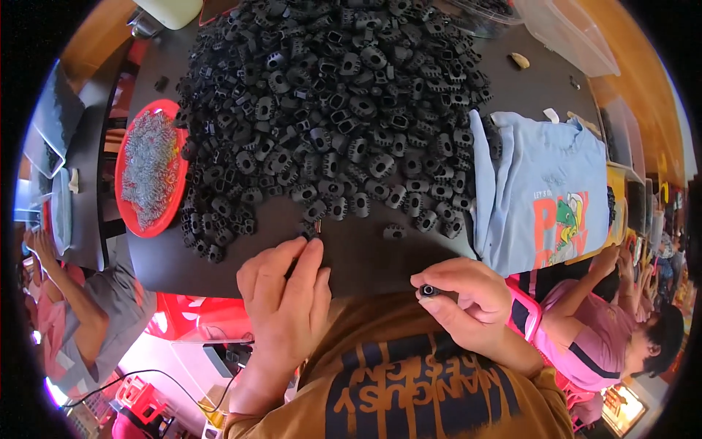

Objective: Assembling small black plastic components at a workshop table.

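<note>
- So, a black part is pinched by the right hand, tabletop's near edge
- left hand is placed by a metal bit, grip can't be told

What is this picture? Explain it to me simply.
No machine here, just a person's bare left hand and right hand, seen looking down from a fisheye camera on the head, so edges bend. On the dark table lies a heap of black toothed plastic clip parts, with a red tray of metal coil springs at left and a blue T-shirt at right. The right hand pinches a small black part; the left is at the heap's near edge, its grip unclear.
</note>
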Available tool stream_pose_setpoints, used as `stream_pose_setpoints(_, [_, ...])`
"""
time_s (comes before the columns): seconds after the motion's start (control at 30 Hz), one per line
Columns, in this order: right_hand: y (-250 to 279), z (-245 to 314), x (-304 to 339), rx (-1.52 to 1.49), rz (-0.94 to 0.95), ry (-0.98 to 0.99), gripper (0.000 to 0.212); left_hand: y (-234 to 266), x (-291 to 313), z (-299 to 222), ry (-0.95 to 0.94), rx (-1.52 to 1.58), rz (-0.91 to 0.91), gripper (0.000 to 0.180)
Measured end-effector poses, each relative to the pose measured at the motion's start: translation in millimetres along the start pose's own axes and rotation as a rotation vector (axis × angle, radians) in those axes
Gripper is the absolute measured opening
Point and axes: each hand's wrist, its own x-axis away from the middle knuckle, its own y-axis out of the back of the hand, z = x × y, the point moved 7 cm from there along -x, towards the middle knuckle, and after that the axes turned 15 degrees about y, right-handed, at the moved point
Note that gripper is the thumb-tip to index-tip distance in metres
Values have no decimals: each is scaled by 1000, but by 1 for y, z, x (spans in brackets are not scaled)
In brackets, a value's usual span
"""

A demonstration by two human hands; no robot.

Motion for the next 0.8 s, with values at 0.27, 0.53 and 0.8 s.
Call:
stream_pose_setpoints(0.27, [4, -6, -1, -54, -77, -69, 24, 19, -18, 17, 87, 150, -115, 25])
stream_pose_setpoints(0.53, [3, -7, -2, -35, -40, -126, 21, 6, -24, 3, -15, 69, -24, 33])
stream_pose_setpoints(0.8, [4, -4, -3, 3, -7, -106, 23, 22, -35, 15, 35, -29, -188, 27])
